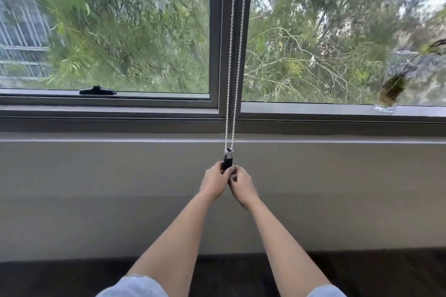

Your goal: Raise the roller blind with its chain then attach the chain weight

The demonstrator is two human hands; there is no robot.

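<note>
- Right now both hands are low in front of the wall under the window, meeting at the bottom of the chain (235, 55).
- Left hand (215, 182) has its fingers closed round the lower part of the weight (227, 160); right hand (242, 184) pinches it from the other side, thumb on the dark body.
- Weight is a short dark cylinder with a silver cap, hanging upright at the bottom of the chain loop, just below the sill line.
- Both runs of chain go into the cap. They hang straight and side by side in front of the frame post (237, 31) between the two panes.
- No blind fabric shows over the glass, so my read is the raising is done and fitting the weight is the step in hand.
- To do it well: hold the body steady with one hand, work the cap with the other, keep the loop untwisted, and check both runs sit fully in the cap before letting go.
- Can't tell if the cap is locked; hands cover the lower half.
- Containers: one clear glass vase (386, 101) on the sill at far right, holding plant stems with what look like roots. Blurred, so can't see water.
- Black window latch (97, 91) sits on the left pane's bottom rail, well away from the work.
</note>
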